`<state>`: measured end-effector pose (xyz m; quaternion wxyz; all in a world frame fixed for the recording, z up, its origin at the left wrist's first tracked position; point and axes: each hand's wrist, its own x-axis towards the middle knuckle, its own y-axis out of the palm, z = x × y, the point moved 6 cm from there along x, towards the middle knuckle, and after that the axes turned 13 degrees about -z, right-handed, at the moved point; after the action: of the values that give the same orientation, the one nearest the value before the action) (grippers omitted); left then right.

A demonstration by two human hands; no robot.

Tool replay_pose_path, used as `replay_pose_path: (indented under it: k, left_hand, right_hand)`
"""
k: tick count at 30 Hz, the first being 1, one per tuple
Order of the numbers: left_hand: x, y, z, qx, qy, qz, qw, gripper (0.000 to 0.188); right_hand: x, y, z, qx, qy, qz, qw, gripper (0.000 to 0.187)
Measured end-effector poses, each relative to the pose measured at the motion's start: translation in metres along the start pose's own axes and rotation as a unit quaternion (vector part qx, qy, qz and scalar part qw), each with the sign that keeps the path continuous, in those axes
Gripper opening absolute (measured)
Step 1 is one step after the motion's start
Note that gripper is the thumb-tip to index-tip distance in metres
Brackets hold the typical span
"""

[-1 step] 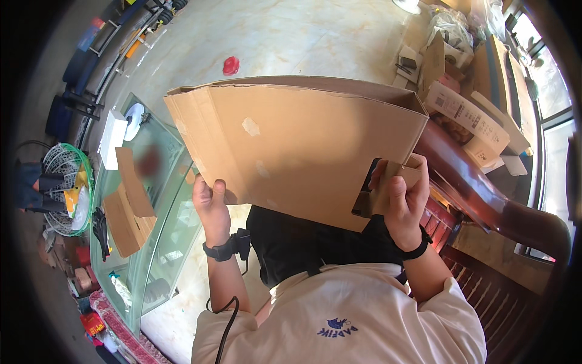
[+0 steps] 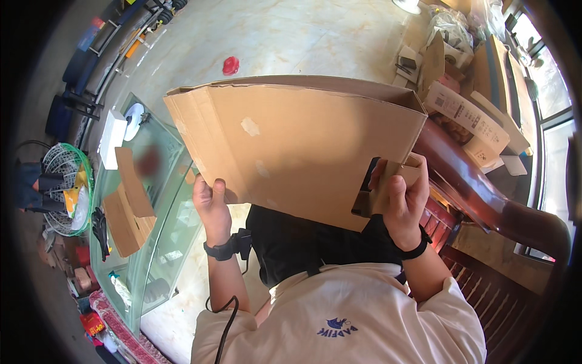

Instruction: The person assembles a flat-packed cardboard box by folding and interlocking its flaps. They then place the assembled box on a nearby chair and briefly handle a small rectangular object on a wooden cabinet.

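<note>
A brown cardboard box (image 2: 291, 145) is held up in front of me, its long narrow top opening facing away. Torn pale patches mark its near face. My left hand (image 2: 211, 203) grips the lower left corner, thumb on the near side and fingers partly hidden behind. At the lower right, my right hand (image 2: 405, 200) is closed round the edge beside a cut-out, where a small cardboard flap (image 2: 382, 193) is bent out. Part of the right fingers shows through the cut-out.
To the left, a glass table (image 2: 159, 242) carries cardboard pieces (image 2: 130, 224), a white box (image 2: 113, 141) and a black glove (image 2: 100, 233). A green-rimmed wire basket (image 2: 66, 191) stands beyond. On the right are a dark wooden chair (image 2: 479, 188) and piled cardboard (image 2: 467, 121). A red object (image 2: 231, 65) lies on the floor.
</note>
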<state>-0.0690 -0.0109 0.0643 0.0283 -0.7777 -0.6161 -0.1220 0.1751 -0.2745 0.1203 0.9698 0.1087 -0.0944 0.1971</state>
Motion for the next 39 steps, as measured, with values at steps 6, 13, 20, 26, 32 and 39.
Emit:
replay_pose_path:
  k: [6,13,20,26,32,39]
  left_hand:
    - [-0.004,-0.008,0.021,-0.028,0.01,-0.039,0.999,0.033]
    - [-0.003,-0.014,0.028,-0.038,-0.003,-0.042,0.998,0.031]
    - [-0.007,-0.017,0.039,-0.045,-0.033,-0.053,0.997,0.031]
    - [-0.008,-0.018,0.046,-0.012,-0.063,-0.069,0.996,0.025]
    - [0.008,-0.021,0.058,0.091,-0.073,-0.058,0.991,0.022]
    - [0.011,0.018,-0.025,0.246,0.241,-0.132,0.929,0.043]
  right_hand:
    - [0.004,0.01,0.011,-0.017,-0.018,0.045,0.999,0.035]
    - [-0.005,0.017,0.003,0.048,0.024,0.062,0.997,0.05]
    - [-0.005,0.018,0.0,0.054,0.029,0.108,0.992,0.059]
    - [-0.006,0.035,0.012,0.131,0.149,0.219,0.955,0.052]
    - [-0.012,0.046,0.017,0.167,0.238,0.232,0.928,0.046]
    - [-0.003,0.069,0.004,0.269,0.208,0.095,0.936,0.04]
